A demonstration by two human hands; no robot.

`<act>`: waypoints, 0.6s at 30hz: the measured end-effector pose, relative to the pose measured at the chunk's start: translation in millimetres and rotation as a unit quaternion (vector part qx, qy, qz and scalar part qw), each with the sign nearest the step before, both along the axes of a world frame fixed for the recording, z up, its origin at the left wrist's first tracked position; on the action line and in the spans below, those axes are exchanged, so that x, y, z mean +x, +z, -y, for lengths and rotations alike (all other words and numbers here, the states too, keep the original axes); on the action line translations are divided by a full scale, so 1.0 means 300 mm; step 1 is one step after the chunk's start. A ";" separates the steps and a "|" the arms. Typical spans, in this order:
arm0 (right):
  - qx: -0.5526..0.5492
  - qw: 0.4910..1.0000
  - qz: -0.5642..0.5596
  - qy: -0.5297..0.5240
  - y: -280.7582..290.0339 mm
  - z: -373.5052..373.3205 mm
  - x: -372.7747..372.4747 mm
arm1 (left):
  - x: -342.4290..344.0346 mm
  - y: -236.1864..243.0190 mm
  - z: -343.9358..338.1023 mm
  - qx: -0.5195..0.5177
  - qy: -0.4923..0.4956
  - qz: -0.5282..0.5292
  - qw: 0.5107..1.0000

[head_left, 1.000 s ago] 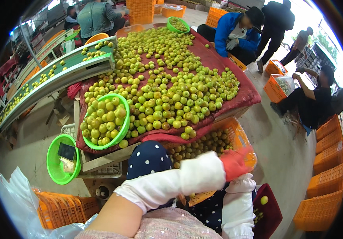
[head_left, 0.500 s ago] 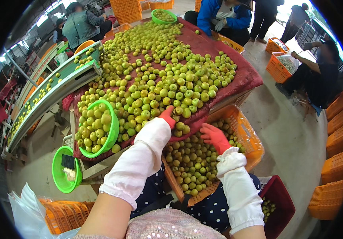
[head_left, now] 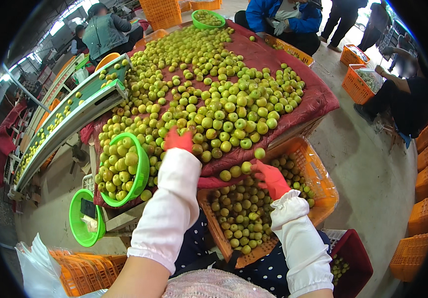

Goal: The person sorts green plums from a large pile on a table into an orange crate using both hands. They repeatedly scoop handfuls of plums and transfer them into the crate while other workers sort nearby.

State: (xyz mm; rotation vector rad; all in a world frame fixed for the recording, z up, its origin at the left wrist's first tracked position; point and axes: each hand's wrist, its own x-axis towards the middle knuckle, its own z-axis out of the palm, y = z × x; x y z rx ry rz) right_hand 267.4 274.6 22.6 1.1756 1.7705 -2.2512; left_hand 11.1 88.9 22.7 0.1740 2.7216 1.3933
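Observation:
Small round yellow-green fruits (head_left: 234,99) cover much of a sloping table draped in dark red cloth (head_left: 318,102). My left hand (head_left: 179,140), in a red glove, is among the fruits near the table's front; its fingers look spread, though motion blurs them. At the front edge my right hand (head_left: 271,180), gloved in red too, has its fingers apart above an orange crate (head_left: 323,191) lined with clear plastic and holding many more fruits. Several fruits (head_left: 236,171) lie on the edge beside its fingertips, and one fruit (head_left: 259,153) is just above them.
A tilted green basket (head_left: 146,166) full of fruit sits at the table's left corner, with another green basket (head_left: 75,223) below. A conveyor (head_left: 92,102) slopes from the left. Stacked orange crates (head_left: 423,213) stand at right, a dark red bin (head_left: 358,258) lower right. Other people sit around.
My left hand has moved left, deeper into the fruits. The right hand stays by the crate with its fingers apart. Fruits have shifted to the table's edge beside it. The view has shifted slightly.

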 end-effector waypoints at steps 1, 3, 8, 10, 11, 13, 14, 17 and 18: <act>-0.006 1.000 -0.005 -0.003 0.007 0.000 -0.003 | -0.052 -0.022 0.035 -0.085 0.069 -0.067 0.992; -0.019 1.000 -0.022 -0.005 0.020 -0.012 -0.016 | -0.098 -0.092 0.027 -0.027 0.051 0.042 0.997; -0.066 0.996 -0.035 -0.050 -0.019 -0.019 -0.026 | -0.067 -0.161 -0.037 -0.024 -0.074 0.064 0.995; -0.096 0.994 -0.044 -0.039 -0.018 -0.009 -0.040 | -0.060 -0.219 -0.063 0.172 -0.156 0.124 0.965; -0.105 0.992 -0.056 -0.038 -0.021 -0.014 -0.034 | 0.004 -0.204 -0.121 0.198 -0.164 0.110 0.960; -0.118 0.989 -0.079 -0.044 -0.027 -0.050 -0.005 | 0.157 -0.070 -0.227 0.217 -0.246 0.222 0.918; -0.121 0.989 -0.078 -0.035 -0.016 -0.036 -0.029 | 0.190 -0.098 -0.232 0.128 -0.249 0.153 0.948; -0.124 0.990 -0.066 -0.030 0.008 -0.048 -0.040 | 0.339 -0.076 -0.264 0.092 -0.324 0.144 0.930; -0.155 0.986 -0.038 -0.051 -0.005 -0.050 -0.041 | 0.377 -0.063 -0.259 0.085 -0.361 0.116 0.921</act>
